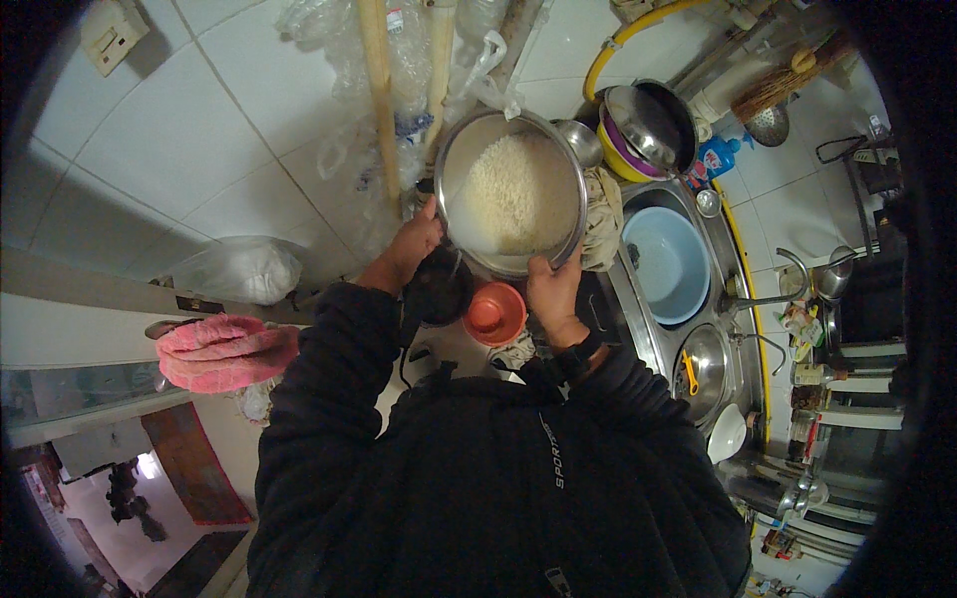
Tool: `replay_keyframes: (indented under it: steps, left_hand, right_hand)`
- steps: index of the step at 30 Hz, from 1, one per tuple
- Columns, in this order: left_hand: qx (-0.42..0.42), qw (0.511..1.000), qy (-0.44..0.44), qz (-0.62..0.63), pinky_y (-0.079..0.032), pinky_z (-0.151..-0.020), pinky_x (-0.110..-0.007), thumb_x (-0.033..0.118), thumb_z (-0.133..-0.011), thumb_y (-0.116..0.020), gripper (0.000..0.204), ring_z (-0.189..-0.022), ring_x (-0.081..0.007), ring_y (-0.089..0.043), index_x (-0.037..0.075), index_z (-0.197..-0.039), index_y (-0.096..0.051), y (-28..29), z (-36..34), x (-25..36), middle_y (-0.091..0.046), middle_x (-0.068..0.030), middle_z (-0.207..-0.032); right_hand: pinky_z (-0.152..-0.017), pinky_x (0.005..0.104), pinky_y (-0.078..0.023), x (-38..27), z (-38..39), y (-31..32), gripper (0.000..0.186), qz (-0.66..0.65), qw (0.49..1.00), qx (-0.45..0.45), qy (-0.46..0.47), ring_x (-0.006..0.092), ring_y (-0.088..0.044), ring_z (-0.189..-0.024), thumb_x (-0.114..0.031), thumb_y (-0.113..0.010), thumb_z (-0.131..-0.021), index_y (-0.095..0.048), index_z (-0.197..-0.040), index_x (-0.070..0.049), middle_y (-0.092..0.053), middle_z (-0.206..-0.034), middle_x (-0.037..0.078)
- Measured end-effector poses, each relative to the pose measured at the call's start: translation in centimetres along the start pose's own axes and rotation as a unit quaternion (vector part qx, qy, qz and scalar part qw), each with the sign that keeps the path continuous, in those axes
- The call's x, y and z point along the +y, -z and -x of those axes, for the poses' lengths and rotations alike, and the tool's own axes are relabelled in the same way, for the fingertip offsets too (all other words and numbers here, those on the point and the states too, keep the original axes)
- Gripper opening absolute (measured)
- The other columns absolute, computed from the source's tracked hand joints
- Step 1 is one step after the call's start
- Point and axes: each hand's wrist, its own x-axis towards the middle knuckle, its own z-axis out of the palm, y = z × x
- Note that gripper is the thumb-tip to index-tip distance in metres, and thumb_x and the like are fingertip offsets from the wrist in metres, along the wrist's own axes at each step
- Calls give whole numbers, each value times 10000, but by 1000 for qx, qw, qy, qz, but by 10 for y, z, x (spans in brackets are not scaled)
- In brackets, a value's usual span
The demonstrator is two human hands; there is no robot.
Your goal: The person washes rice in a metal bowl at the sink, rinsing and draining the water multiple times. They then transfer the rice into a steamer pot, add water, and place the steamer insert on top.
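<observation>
Here, from my remote post, I see a steel bowl (571,199) of white grains (506,189) held between two hands. The left hand (412,245) grips its left side; the right hand (556,299) clamps the near rim, thumb on top. I cannot tell the hidden fingers' spread. A red basin (486,317) sits just nearer.

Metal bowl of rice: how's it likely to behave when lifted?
Probably stiff: the metal bowl keeps a smooth, round rim between both hands. Likely fairly heavy, since rice covers much of its inside. Loose and uncovered, that rice would probably slide if tipped.
</observation>
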Motion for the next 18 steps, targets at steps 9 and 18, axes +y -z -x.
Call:
replay_keyframes:
  steps: [9,18]
  left_hand:
    - [-85,983,-23,-162,-344,-1021,-370,17,-783,-490,887,-1178,-216,-527,46,-1541,-32,24,-14,-24,-502,-88,-1339]
    - [45,993,91,-53,-324,-1004,-365,197,-849,-434,834,-1233,-203,-448,234,-1562,-2,-3,3,-8,-471,-39,-1364]
  right_hand:
    - [-1062,329,-355,-4,5,-1,789,28,1000,-10,7,271,-457,-1275,24,-569,-854,-107,-1492,36,-451,-1394,223]
    - [-1057,325,-360,4,6,-2,805,20,1000,-6,8,269,-464,-1268,58,-537,-828,-104,-1504,9,-448,-1396,218]
